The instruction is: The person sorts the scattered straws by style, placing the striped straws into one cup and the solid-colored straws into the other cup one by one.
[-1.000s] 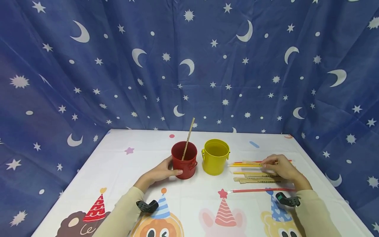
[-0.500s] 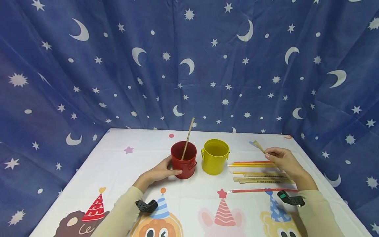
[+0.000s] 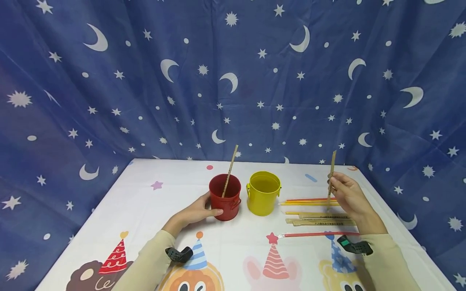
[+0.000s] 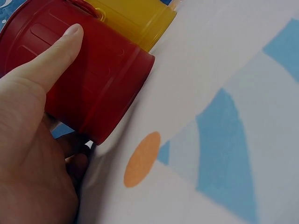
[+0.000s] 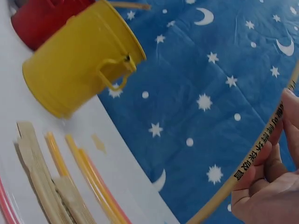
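Observation:
My left hand [image 3: 196, 211] grips a red metal bucket [image 3: 230, 206], its thumb across the near side and the other fingers partly hidden behind the wall. From the bucket a straw in a brown paper sleeve [image 3: 230, 167] leans up and to the right. Beside it stands a yellow bucket [image 3: 263, 200] with small side lugs. At the right, my right hand [image 3: 350, 196] pinches another paper-wrapped straw [image 3: 333, 159], held nearly upright above the table. In the right wrist view, dark printed characters run along this wrapped straw [image 5: 261, 144].
Below the right hand lie several straws: orange ones [image 3: 303, 203], paper-wrapped ones [image 3: 316, 222] and a red one [image 3: 309, 235] nearer the front. A patterned white cloth [image 3: 174, 173] covers the table, and a blue star-and-moon curtain [image 3: 255, 113] hangs behind.
My right hand has picked the paper-wrapped straw off the pile, raised it and turned it nearly upright. The left hand stays at the red bucket.

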Motion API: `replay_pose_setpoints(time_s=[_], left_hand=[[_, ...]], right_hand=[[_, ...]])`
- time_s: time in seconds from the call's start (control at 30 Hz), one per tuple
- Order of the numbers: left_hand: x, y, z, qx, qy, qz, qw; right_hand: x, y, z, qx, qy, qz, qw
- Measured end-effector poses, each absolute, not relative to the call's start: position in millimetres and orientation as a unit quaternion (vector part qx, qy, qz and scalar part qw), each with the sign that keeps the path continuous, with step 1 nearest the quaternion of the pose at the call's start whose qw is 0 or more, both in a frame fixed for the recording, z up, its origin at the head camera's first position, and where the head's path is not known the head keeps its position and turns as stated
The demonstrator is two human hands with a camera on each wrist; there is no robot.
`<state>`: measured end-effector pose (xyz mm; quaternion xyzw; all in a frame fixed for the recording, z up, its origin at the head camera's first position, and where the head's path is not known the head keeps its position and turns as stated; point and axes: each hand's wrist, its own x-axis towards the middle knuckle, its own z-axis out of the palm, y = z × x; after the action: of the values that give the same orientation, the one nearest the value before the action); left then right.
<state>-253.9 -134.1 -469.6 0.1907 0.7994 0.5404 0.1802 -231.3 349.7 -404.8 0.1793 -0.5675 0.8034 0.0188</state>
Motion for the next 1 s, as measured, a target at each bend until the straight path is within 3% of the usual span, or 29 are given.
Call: replay_pose_setpoints(time_s=[0.5,1.0], left_hand=[[-256.0,-129.9,-468.0,0.207,0.793,0.544,0.179],[-253.6,-134.3,-469.9,0.203,0.793,0.546,0.179]], right_hand=[[-224.9,329.8,-387.7,0.186,-0.461,0.867,-0.043],[-223.9,263.5,-338.4,0.221,-0.363,0.903,-0.058]])
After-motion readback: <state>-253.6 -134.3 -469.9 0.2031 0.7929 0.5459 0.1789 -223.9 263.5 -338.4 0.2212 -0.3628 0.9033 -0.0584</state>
